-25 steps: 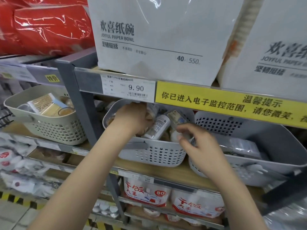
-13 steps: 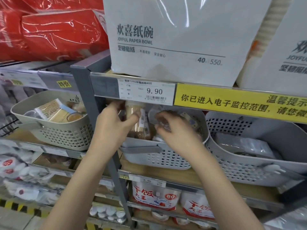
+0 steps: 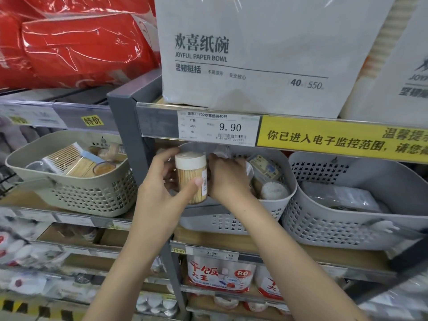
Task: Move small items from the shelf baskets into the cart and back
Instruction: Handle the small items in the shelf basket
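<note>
Shelf unit: we saw a grey metal shelf (image 3: 126,126) filling the frame, with a white paper bowl pack (image 3: 261,54) at upper centre and red wrapped packs (image 3: 76,42) at upper left.
Baskets: we noted a beige basket (image 3: 76,198) at middle left holding wooden sticks, a grey middle basket (image 3: 271,205) at centre, and another grey basket (image 3: 347,228) at middle right, touching the middle one.
Left hand: our left hand (image 3: 162,193) held the toothpick jar (image 3: 191,177) upright, thumb across its front, fingers curled behind it.
Right hand: our right hand (image 3: 228,179) reached into the middle basket just right of the jar; we could not tell whether it gripped anything.
Jar: we saw it at frame centre, white-capped, in front of the middle basket's left rim.
Price tag: a tag (image 3: 217,130) reading 9.90 sat just above the jar.
</note>
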Demonstrator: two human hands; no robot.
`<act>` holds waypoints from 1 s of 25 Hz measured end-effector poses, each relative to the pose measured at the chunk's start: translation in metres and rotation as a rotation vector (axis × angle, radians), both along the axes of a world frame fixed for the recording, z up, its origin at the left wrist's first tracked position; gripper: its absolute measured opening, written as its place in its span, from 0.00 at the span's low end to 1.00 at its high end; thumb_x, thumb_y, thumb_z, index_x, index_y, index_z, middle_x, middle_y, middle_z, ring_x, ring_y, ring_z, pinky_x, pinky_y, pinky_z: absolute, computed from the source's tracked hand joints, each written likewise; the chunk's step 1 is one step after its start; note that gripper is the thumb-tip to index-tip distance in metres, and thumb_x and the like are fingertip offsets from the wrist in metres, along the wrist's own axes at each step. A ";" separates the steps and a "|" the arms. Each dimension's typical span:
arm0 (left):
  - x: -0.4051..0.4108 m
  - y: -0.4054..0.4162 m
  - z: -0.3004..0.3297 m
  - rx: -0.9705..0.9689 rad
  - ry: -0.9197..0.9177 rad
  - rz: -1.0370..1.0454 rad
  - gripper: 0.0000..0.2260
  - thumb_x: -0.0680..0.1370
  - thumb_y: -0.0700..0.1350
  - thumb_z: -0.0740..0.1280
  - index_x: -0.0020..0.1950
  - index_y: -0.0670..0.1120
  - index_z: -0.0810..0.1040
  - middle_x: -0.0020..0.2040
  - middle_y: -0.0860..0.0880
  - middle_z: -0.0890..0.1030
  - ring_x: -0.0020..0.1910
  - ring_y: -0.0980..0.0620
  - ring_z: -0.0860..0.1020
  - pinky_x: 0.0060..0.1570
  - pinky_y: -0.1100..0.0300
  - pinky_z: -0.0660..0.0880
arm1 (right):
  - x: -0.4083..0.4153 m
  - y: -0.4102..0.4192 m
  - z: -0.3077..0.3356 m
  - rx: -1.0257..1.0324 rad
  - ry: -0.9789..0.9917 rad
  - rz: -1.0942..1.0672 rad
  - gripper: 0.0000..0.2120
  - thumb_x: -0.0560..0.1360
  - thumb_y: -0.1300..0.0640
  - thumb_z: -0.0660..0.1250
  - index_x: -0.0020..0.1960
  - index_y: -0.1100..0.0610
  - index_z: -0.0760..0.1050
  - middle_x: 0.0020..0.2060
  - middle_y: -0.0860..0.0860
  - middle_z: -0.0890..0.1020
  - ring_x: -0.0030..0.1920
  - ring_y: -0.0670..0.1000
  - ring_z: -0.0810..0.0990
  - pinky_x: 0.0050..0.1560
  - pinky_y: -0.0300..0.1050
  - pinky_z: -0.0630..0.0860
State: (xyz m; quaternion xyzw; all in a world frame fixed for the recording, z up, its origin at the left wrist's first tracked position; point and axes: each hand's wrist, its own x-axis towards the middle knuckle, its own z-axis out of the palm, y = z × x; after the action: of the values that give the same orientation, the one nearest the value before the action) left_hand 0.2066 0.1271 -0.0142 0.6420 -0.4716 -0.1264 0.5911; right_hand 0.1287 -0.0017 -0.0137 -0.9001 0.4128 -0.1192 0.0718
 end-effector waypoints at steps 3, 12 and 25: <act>0.002 0.003 -0.003 -0.037 0.013 -0.027 0.26 0.68 0.58 0.69 0.65 0.59 0.68 0.58 0.57 0.79 0.59 0.57 0.77 0.59 0.48 0.75 | -0.003 0.003 -0.002 -0.016 -0.089 -0.030 0.11 0.71 0.52 0.66 0.52 0.54 0.73 0.48 0.51 0.81 0.53 0.56 0.78 0.59 0.48 0.63; 0.010 0.010 -0.008 -0.087 0.035 -0.128 0.26 0.69 0.54 0.70 0.66 0.57 0.68 0.59 0.58 0.78 0.59 0.58 0.76 0.60 0.50 0.74 | -0.017 0.011 -0.009 0.229 -0.805 -0.057 0.27 0.65 0.54 0.77 0.59 0.53 0.70 0.50 0.42 0.78 0.50 0.42 0.77 0.47 0.30 0.73; -0.052 -0.011 -0.016 -0.157 0.055 -0.469 0.26 0.66 0.47 0.77 0.61 0.57 0.71 0.59 0.60 0.77 0.60 0.59 0.75 0.60 0.60 0.73 | -0.157 0.091 -0.030 -0.014 -1.054 -0.319 0.28 0.67 0.59 0.77 0.63 0.44 0.71 0.60 0.39 0.77 0.63 0.40 0.73 0.63 0.37 0.70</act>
State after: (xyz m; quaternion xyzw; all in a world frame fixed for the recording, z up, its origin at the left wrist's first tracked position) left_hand 0.1548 0.1163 -0.0305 0.4634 -0.5997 -0.2409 0.6062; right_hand -0.0280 0.0897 -0.0433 -0.6451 0.4515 -0.5661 0.2440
